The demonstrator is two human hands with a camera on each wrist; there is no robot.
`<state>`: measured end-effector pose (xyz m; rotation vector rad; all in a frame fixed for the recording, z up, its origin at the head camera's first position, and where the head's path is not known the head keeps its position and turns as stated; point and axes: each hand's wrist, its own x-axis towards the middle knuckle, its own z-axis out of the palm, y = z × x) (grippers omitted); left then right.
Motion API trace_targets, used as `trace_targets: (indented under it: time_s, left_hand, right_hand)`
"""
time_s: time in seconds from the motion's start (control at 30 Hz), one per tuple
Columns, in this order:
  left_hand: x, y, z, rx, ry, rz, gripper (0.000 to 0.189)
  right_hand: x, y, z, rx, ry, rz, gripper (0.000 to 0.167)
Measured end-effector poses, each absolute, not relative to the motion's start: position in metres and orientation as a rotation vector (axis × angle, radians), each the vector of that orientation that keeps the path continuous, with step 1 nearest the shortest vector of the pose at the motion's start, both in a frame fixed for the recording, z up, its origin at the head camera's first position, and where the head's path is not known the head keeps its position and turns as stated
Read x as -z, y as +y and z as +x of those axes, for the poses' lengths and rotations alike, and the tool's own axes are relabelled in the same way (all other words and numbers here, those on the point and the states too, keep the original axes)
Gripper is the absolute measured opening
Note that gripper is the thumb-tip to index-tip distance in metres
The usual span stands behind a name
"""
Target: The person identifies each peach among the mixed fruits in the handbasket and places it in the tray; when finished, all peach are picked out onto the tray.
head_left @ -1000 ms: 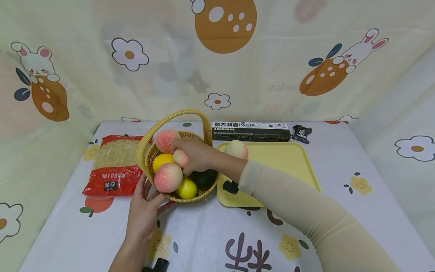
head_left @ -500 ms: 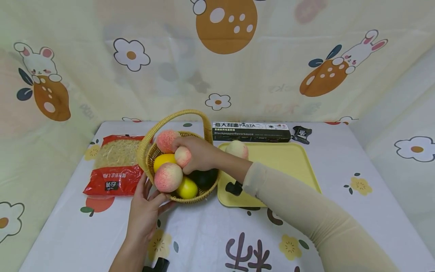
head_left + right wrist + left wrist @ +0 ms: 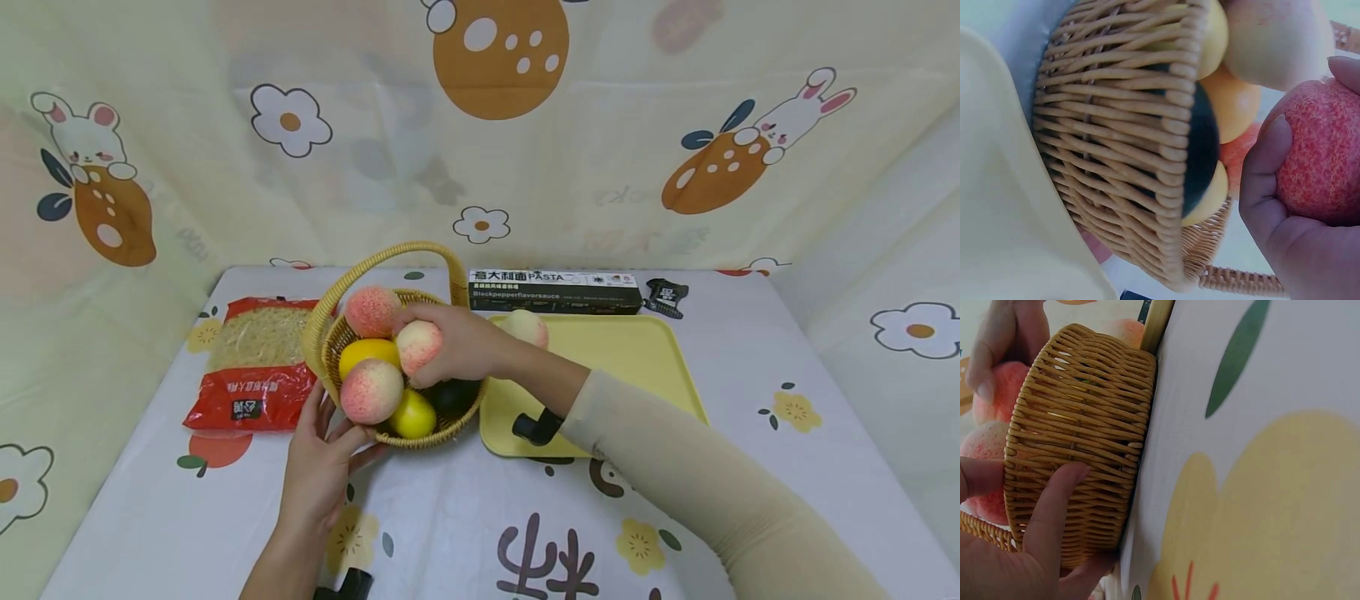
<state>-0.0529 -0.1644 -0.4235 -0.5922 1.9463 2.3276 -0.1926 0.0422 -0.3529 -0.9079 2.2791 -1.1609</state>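
A peach (image 3: 419, 346) is in my right hand (image 3: 468, 343), gripped between thumb and fingers, above the wicker basket (image 3: 442, 439). In the right wrist view the peach (image 3: 1322, 156) shows its red side, raised outside the rim. My left hand (image 3: 322, 467) holds the basket at its near left side; in the left wrist view one fingertip (image 3: 1072, 478) lies against the woven wall. Inside the basket are another peach (image 3: 371, 392), a redder peach (image 3: 371, 311), an orange (image 3: 363, 358), a lemon (image 3: 412, 415) and a dark green fruit (image 3: 453, 396).
Right of the basket lies a yellow tray (image 3: 615, 375) with a pale peach (image 3: 527, 327) at its back left. A black pasta box (image 3: 555, 293) and a small black packet (image 3: 665, 297) stand behind it. A red pasta bag (image 3: 251, 367) lies at the left.
My right hand has drawn the peach up and slightly to the right, and more of the peach shows. The left hand and basket have barely moved.
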Motion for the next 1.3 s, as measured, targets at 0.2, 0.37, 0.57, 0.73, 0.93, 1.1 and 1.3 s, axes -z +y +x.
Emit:
trace_targets:
  time_s: [0.2,0.37,0.57,0.73,0.93,1.1,1.3]
  left_hand:
    - [0.423,-0.165,-0.053,-2.328,1.953,-0.591,0.103]
    - [0.423,-0.164,-0.052,-2.324,1.952,-0.591,0.103]
    - [0.423,-0.163,-0.052,-2.323,1.954,-0.583,0.103]
    - [0.424,-0.163,-0.051,-2.329,1.951,-0.585,0.104]
    - [0.423,-0.163,-0.052,-2.328,1.959,-0.599,0.104]
    - [0.422,-0.162,-0.051,-2.310,1.967,-0.620,0.104]
    - [0.423,-0.161,-0.051,-2.310,1.964,-0.623,0.104]
  right_hand:
    - [0.346,0.061,-0.182,1.200,2.273,-0.859,0.057]
    - [0.342,0.082,-0.171,1.225,2.317,-0.820,0.055]
    - [0.347,0.120,-0.158,1.273,2.364,-0.773,0.055]
    - [0.351,0.160,-0.143,1.304,2.434,-0.652,0.057]
    - [0.354,0.212,-0.123,1.319,2.546,-0.505,0.058]
    - [0.354,0.247,-0.105,1.311,2.594,-0.406,0.058]
    - [0.358,0.273,-0.092,1.325,2.637,-0.347,0.058]
